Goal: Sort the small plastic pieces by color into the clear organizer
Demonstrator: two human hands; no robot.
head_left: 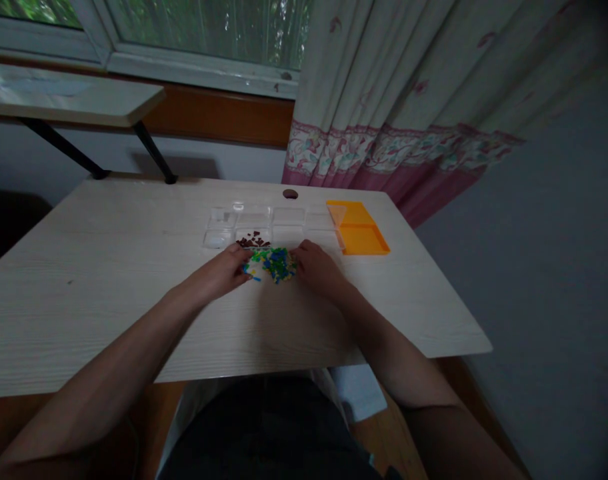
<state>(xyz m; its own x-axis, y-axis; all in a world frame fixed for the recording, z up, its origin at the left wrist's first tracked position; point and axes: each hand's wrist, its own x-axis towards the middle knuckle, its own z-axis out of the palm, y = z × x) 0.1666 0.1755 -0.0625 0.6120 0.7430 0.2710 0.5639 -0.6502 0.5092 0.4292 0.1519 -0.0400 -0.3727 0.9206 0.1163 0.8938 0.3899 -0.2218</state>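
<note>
A loose pile of small blue, green and yellow pieces (279,265) lies on the table between my two hands. My left hand (233,268) rests at the pile's left edge, thumb and fingers apart around a few pieces. At the right edge, my right hand (314,265) has its fingers bent and drawn together at the pieces; anything between the tips is too small to make out. Just beyond the hands sits a clear plastic compartment box (289,217). Small dark brown pieces (253,241) lie in one of its near compartments.
An orange two-part tray (365,233) stands right of the clear box, partly under its edge. A raised shelf (84,100) on black legs is at the back left. The pale wooden table (109,280) has a round cable hole (291,194) near the curtain (364,140).
</note>
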